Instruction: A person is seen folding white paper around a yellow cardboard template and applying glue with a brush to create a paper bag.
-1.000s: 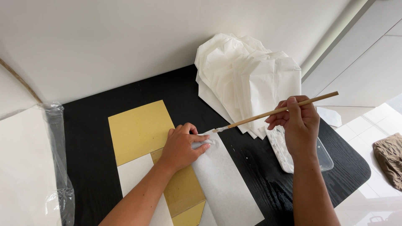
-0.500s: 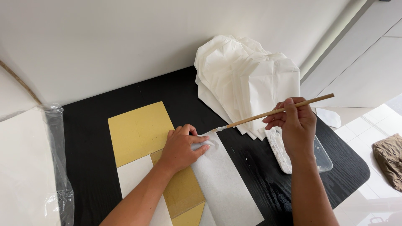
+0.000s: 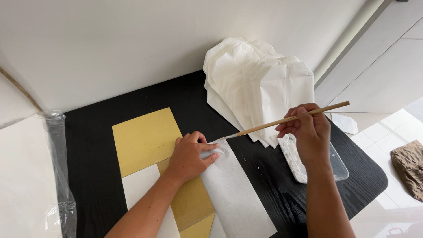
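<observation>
A black table (image 3: 110, 136) with a fine wood-grain texture and a rounded corner fills most of the view, pushed against a plain white wall. On its far side, beyond both hands, sits a stack of white paper pieces (image 3: 257, 83), thin and slightly crumpled, cut with angled corners and fanned one over another. Nearer, beyond and to the left of the left fingers, lies a flat mustard-yellow sheet (image 3: 143, 139), smooth and rectangular, with a smaller tan card (image 3: 191, 202) overlapping its lower part. A long strip of white paper (image 3: 235, 196), thin and faintly fibrous, runs from under the left fingers down toward the person. Under the right hand rests a shallow clear plastic tray (image 3: 337, 165), its rim smeared with something white. At the far left edge, crinkled clear plastic wrap (image 3: 59, 167) covers a pale board.

The left hand (image 3: 190, 155) lies flat, palm down, fingers pressing the top end of the white strip against the table rather than gripping it. The right hand (image 3: 306, 132) pinches a slim wooden brush (image 3: 288, 119) between thumb and curled fingertips, near the far end of its handle. The handle slants down to the left, and its wet whitish tip touches the top corner of the strip, just beyond the left fingertips.
</observation>
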